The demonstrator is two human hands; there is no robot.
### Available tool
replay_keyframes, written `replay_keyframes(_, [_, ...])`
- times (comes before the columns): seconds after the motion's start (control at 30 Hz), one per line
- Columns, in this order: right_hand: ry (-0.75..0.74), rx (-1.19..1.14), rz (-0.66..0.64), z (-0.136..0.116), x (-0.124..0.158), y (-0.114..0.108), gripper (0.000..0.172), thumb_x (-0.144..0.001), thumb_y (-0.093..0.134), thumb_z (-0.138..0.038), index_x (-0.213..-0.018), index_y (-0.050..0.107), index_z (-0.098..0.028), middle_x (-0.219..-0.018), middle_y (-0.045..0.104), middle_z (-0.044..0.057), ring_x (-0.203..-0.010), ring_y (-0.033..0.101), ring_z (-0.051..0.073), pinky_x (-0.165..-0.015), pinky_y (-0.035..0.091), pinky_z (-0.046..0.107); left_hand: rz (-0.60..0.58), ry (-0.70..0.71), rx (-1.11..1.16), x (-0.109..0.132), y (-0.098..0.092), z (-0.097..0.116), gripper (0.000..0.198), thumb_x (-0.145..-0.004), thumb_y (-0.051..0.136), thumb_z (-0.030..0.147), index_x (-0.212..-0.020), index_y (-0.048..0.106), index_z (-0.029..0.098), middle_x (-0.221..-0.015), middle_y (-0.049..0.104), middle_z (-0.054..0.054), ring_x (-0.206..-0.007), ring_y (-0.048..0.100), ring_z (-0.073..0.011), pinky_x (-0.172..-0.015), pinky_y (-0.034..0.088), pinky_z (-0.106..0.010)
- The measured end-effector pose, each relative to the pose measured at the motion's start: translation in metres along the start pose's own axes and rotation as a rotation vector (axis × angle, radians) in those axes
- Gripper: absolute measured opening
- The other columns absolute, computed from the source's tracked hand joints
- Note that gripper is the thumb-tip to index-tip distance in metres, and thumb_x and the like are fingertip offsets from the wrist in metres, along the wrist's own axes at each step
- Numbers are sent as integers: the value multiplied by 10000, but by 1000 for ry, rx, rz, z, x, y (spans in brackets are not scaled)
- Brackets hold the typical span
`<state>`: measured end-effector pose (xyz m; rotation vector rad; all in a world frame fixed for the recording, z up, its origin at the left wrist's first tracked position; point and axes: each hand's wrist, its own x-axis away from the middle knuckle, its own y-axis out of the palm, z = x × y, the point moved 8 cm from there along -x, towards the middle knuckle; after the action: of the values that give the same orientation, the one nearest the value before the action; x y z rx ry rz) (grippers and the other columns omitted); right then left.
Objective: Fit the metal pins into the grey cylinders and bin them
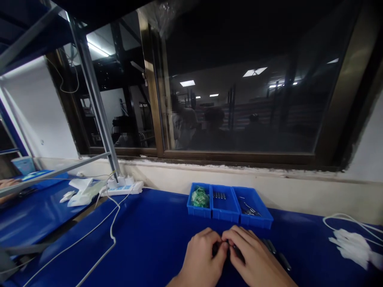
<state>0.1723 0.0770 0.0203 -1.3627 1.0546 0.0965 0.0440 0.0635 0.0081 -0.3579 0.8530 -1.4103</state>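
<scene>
My left hand (203, 255) and my right hand (254, 255) meet over the blue table, fingertips pinched together and nearly touching. Something small and dark shows between them, mostly covered by my fingers, and I cannot make out its kind. Beside my right hand lie a few dark, short cylinders; one of these cylinders (284, 261) sits nearest the right. Beyond my hands stand three joined blue bins: the left bin (198, 212) holds a green bundle in clear plastic, the middle bin (226, 214) has a row of small dark cylinders, and the right bin (260, 221) contains thin metal tools.
White crumpled gloves (351, 247) and a white cable (344, 216) are at the right. A power strip (122, 188) with trailing cables lies on the left by a metal post (97, 99). Another person's hand (7, 187) is at the far left. A window spans the wall behind.
</scene>
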Motion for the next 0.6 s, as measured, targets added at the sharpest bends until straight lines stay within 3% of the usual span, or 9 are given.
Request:
replay_keyframes(0.33, [30, -6, -17, -3, -4, -6, 272, -892, 448, -68, -925, 632, -267, -874, 721, 10, -780, 718, 205, -668, 545, 325, -9, 16, 1, 0, 1, -1, 139, -919, 618, 197, -857, 742, 202, -875, 712, -24, -800, 667, -183, -716, 424, -285])
replay_keyframes(0.6, [84, -13, -66, 2, -3, -7, 268, -924, 462, -91, -960, 643, -286, -905, 721, 7, -833, 728, 216, -677, 557, 338, 1, 18, 52, 0, 1, 1, 130, -902, 634, 175, -861, 752, 209, -882, 721, -18, -810, 684, -181, -728, 444, -279])
